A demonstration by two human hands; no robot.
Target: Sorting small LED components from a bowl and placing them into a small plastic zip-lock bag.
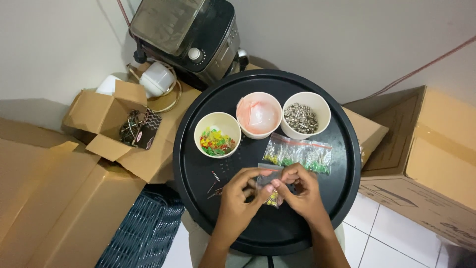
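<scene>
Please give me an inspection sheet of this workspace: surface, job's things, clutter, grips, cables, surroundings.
Surface: round black tray, holding three pale cups.
Job's things: small clear bag with yellow pieces inside, held between both hands; filled bags of yellow and green pieces lie flat behind it.
Clutter: cup of mixed coloured pieces; cup with clear plastic bags; cup of grey metal parts; a few loose thin leads on the tray.
Grips: left hand and right hand both pinch the bag.
Cables: red cable along the wall.
Surroundings: cardboard boxes on both sides, dark appliance, woven basket, white floor tiles.
</scene>
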